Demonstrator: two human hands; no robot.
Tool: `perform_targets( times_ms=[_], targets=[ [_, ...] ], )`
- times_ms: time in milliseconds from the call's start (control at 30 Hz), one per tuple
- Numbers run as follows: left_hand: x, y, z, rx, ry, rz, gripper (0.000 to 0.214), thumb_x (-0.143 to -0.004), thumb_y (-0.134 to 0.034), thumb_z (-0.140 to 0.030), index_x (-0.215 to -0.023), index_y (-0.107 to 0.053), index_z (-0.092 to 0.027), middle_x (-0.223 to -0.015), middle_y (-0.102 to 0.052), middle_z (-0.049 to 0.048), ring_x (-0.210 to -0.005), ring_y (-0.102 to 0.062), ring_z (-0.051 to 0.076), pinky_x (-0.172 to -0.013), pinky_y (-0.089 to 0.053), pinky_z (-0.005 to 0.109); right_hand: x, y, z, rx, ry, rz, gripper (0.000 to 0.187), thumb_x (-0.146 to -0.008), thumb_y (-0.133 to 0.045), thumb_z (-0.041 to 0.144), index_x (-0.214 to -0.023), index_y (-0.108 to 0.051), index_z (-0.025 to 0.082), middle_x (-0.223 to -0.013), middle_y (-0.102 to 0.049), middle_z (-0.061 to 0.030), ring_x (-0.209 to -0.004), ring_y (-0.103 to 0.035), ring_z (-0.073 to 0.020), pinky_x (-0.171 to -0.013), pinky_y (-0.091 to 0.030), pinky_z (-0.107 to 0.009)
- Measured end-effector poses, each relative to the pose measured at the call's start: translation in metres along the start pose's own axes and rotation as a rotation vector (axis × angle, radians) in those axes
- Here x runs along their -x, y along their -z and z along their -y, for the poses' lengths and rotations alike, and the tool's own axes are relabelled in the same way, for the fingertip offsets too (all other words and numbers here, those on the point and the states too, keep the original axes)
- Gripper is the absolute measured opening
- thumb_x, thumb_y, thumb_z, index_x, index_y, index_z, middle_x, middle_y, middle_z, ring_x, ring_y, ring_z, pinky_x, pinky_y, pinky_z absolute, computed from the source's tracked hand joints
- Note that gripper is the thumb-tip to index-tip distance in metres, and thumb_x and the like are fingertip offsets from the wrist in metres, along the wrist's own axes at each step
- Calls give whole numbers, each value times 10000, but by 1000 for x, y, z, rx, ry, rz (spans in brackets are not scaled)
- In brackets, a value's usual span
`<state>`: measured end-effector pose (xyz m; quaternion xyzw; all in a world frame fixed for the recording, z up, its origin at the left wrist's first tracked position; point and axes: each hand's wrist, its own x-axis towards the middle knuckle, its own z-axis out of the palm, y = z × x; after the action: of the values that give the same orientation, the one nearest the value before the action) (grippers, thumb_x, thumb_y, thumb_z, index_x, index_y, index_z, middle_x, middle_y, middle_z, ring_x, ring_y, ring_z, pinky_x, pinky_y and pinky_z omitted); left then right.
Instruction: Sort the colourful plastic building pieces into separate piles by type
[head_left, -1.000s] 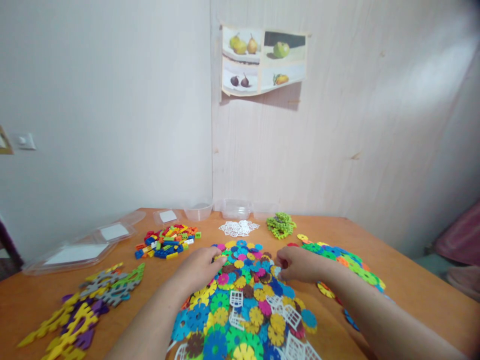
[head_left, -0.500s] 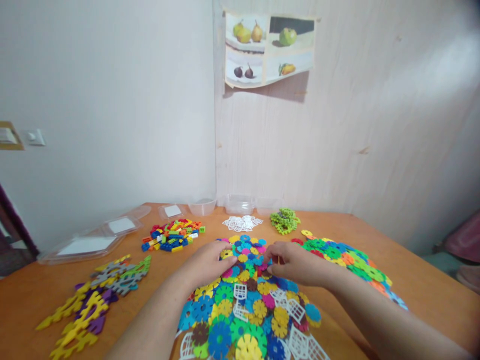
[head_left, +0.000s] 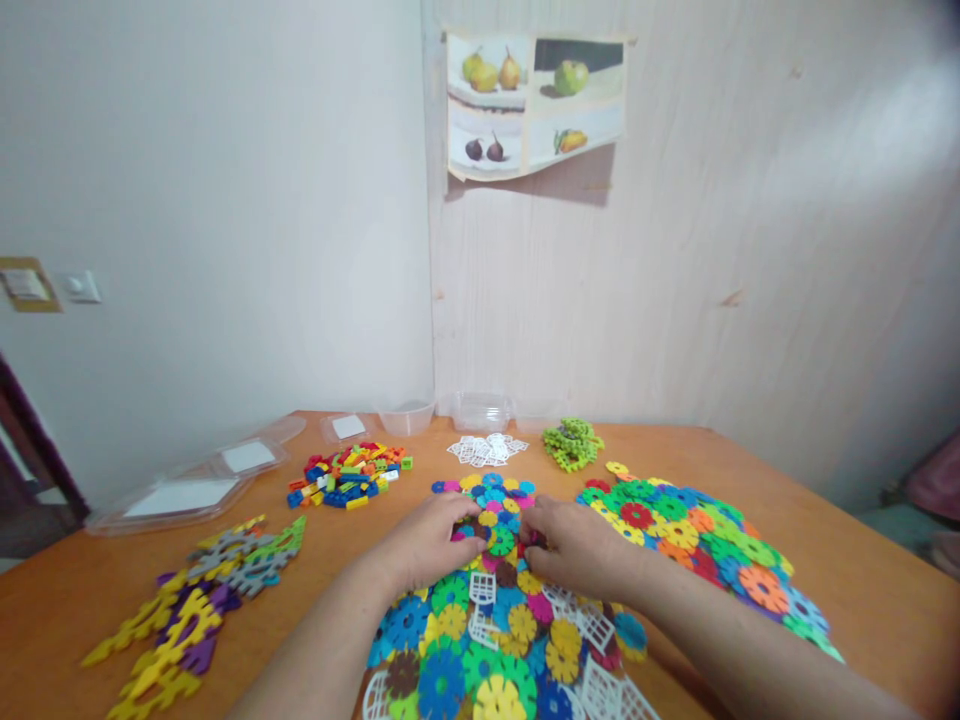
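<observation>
A heap of colourful snowflake-shaped plastic discs point(head_left: 495, 640) with white lattice pieces lies in front of me on the orange table point(head_left: 862, 600). My left hand point(head_left: 431, 540) rests palm down on the heap's far part, fingers curled onto the small discs point(head_left: 491, 495). My right hand point(head_left: 574, 545) lies beside it, fingertips bent down among the same discs. The two hands nearly touch. What the fingertips pinch is hidden.
A band of larger discs point(head_left: 697, 535) runs to the right. Green pieces point(head_left: 570, 445), white lattice pieces point(head_left: 484, 450), small bricks point(head_left: 345, 475) and clear tubs point(head_left: 480, 410) lie farther back. Yellow, purple and grey flat pieces point(head_left: 187, 610) and clear lids point(head_left: 180, 495) sit left.
Both hands have drawn closer together over the middle of the heap, the right one moving left. The camera has shifted slightly, showing more of the right band of discs.
</observation>
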<state>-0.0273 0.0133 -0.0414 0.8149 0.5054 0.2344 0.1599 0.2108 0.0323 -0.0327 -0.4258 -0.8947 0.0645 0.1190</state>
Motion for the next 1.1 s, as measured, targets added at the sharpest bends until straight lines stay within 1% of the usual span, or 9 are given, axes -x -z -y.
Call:
perform_targets(
  times_ms=[133, 333, 433, 533, 667, 767, 900, 1000, 1100],
  targets=[
    [-1, 1, -3, -13, -21, -2, 252, -817, -584, -342, -1008, -710, -236, -991, -694, 44, -930, -604, 217, -839, -453, 306, -2, -3, 2, -12, -16, 0, 138, -752, -558, 288, -844, -639, 223, -886, -653, -24, -750, -558, -151, -584, -267, -246],
    [-1, 1, -5, -13, -34, -2, 270, -811, -592, -322, -1041, -708, -241, -1023, -695, 40, -950, -602, 217, -849, -449, 302, -7, -8, 4, -37, -100, -1, 120, -723, -564, 252, -793, -657, 224, -812, -646, -16, -689, -526, -138, -559, -254, -244],
    [0, 1, -5, -7, -27, -1, 279, -820, -582, -330, -1056, -703, -242, -1048, -697, 41, -978, -606, 221, -855, -452, 301, -9, -11, 2, -129, -119, 2, 78, -693, -575, 208, -720, -648, 206, -747, -635, -5, -654, -513, -126, -546, -263, -240],
    [0, 2, -6, 6, -15, -21, 274, -818, -588, -339, -1044, -704, -237, -1051, -700, 48, -980, -611, 223, -847, -459, 300, -10, -12, -1, -392, -173, 15, 45, -705, -591, 213, -707, -630, 191, -641, -591, 15, -582, -482, -109, -517, -271, -231],
    [-1, 3, -13, 53, -11, -121, 289, -802, -618, -329, -1060, -705, -233, -1069, -699, 54, -1009, -608, 225, -882, -452, 308, -10, -10, -1, -1031, -245, 105, 136, -783, -608, 307, -741, -600, 178, -565, -529, 41, -483, -409, -73, -456, -249, -211],
    [-1, 1, -25, 218, -21, -118, 284, -834, -577, -282, -1092, -686, -234, -970, -712, 23, -874, -637, 174, -778, -473, 264, -10, -7, 1, -1397, -277, 135, 225, -780, -667, 363, -722, -578, 165, -552, -521, 42, -444, -385, -52, -412, -187, -198],
    [1, -2, -39, 390, -32, -81, 263, -845, -554, -241, -1069, -688, -215, -833, -703, 0, -736, -627, 134, -651, -458, 218, -11, -10, 5, -1578, -316, 140, 270, -762, -721, 369, -710, -585, 142, -554, -528, 34, -413, -378, -35, -378, -133, -190],
    [2, -2, -45, 390, -44, -109, 198, -843, -554, -232, -962, -709, -204, -806, -700, -2, -708, -617, 122, -632, -443, 209, -11, -12, 9, -1605, -333, 129, 272, -759, -745, 366, -743, -605, 134, -585, -546, 29, -416, -384, -26, -373, -141, -180],
    [2, -1, -47, 345, -55, -173, 174, -840, -556, -235, -902, -715, -199, -813, -698, 2, -729, -613, 123, -653, -441, 213, -11, -13, 12, -1575, -365, 107, 305, -782, -725, 401, -710, -601, 132, -540, -528, 31, -398, -372, -27, -369, -159, -177]
  ],
)
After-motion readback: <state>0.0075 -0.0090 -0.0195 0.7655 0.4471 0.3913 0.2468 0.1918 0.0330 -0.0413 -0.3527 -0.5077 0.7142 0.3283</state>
